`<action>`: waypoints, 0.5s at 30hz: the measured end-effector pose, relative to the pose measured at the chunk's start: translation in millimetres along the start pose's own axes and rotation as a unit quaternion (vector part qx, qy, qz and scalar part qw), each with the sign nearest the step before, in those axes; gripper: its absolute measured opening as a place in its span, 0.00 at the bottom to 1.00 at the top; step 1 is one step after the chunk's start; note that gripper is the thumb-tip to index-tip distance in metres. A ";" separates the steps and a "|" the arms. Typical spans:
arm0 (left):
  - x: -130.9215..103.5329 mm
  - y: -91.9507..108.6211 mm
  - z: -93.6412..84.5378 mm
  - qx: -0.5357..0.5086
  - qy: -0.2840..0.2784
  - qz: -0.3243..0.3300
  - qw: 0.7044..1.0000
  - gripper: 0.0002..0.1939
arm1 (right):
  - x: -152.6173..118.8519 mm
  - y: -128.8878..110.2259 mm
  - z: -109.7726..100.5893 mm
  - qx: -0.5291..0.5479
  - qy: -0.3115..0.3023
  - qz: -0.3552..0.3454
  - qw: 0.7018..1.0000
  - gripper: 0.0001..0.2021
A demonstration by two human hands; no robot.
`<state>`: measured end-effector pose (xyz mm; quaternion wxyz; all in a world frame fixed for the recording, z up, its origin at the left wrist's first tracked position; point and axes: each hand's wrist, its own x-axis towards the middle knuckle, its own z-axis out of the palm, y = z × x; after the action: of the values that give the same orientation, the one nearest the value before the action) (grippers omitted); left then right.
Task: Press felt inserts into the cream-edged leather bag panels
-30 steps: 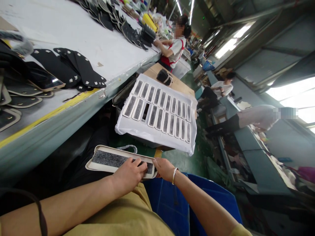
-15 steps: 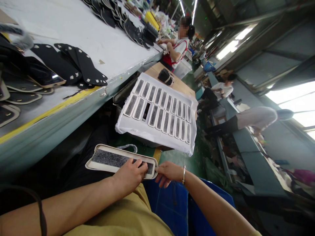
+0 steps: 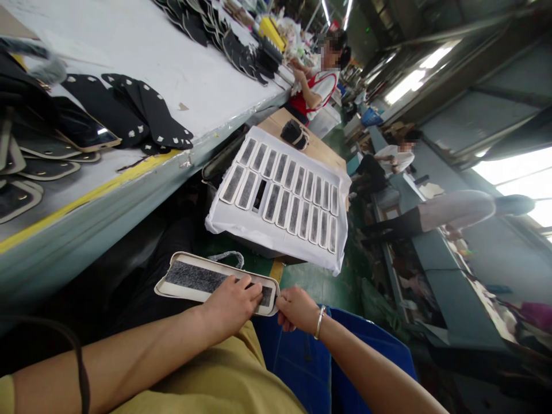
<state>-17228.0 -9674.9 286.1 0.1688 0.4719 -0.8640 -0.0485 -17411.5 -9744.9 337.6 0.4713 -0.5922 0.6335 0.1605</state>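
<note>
A long cream piece with a dark grey felt-like strip (image 3: pixel 194 277) lies across my lap, its rim raised around the edge. A clear-wrapped loop (image 3: pixel 227 257) sticks out from its far side. My left hand (image 3: pixel 235 300) holds it near the right end, bent fingers pressing on the strip and the thumb hidden. At the right end, my right hand (image 3: pixel 296 309) has thumb and forefinger pinched at the rim, with the other fingers curled under. A bracelet (image 3: pixel 319 322) circles the right wrist.
Ahead, a white-covered tray (image 3: pixel 276 233) bears two rows of grey-and-cream strips, with one gap. Black cut pieces (image 3: pixel 146 109) and a phone (image 3: pixel 81 129) lie on the left table (image 3: pixel 142 190). A blue bin (image 3: pixel 297 362) stands below my right hand. Several people work beyond.
My right hand's fingers have drawn in closer together at the end of the piece. The left hand keeps its place on the strip. The view has shifted slightly.
</note>
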 end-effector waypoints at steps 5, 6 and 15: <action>-2.8 3.2 1.3 0.044 0.015 0.024 0.999 0.11 | -1.8 5.7 12.4 0.035 0.041 -0.027 0.998 0.09; -2.5 3.5 1.4 0.048 0.015 0.025 0.998 0.11 | -1.6 6.2 13.5 0.044 0.040 -0.027 0.998 0.09; -0.5 -5.0 -3.1 0.024 0.031 0.003 0.999 0.11 | -3.0 10.6 13.1 0.105 0.014 -0.040 0.994 0.11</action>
<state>-17222.8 -9677.0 287.6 0.1844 0.4747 -0.8606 -0.0121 -17416.2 -9730.5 329.6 0.5282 -0.5668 0.6288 0.0659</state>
